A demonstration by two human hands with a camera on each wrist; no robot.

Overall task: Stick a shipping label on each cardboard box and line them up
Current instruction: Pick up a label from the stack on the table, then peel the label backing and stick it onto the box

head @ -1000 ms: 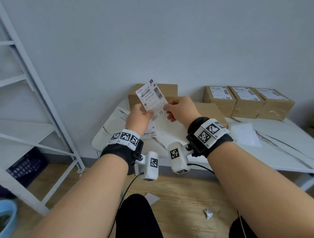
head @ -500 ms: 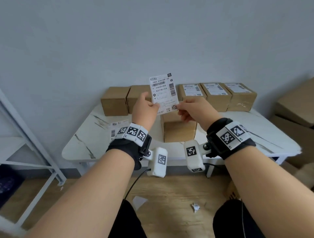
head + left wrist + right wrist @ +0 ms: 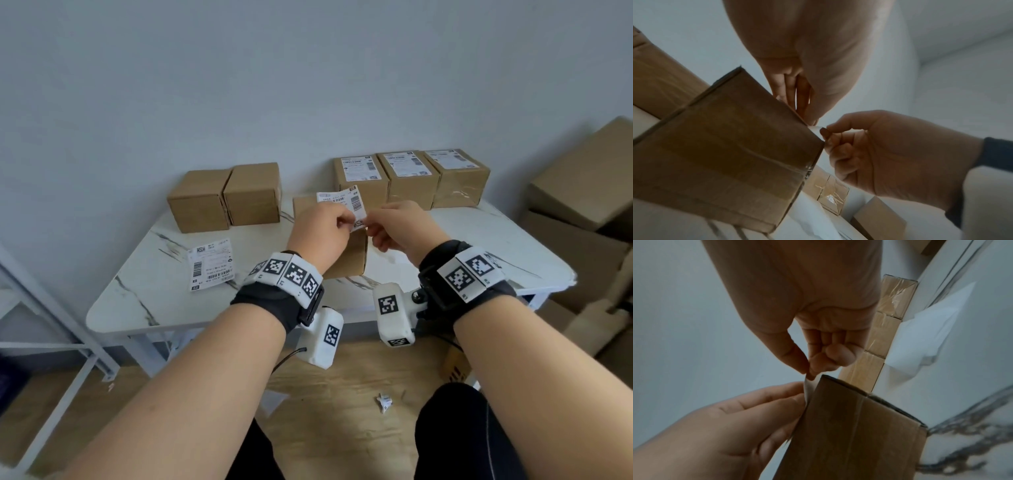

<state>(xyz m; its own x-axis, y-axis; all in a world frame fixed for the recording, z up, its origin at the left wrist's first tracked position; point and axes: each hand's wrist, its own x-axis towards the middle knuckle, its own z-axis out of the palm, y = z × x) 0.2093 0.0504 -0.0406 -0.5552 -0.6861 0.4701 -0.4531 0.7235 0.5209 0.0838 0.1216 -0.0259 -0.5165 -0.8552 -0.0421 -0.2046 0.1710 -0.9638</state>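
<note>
Paper shipping label, raised high 0.5 s ago, has dropped onto the top of the unlabelled box mid-table, left hand and right hand pinching its near edge. Sticking looks imminent; 3 labelled boxes line the table's back edge, 2 bare boxes back-left.

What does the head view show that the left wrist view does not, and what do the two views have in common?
Only the head view shows the printed face of the label that both hands pinch, the spare label lying on the table, two plain boxes and three labelled boxes by the wall. Only the left wrist view shows the near box's taped front from below. Both show the left hand, the right hand and the box under them.
</note>
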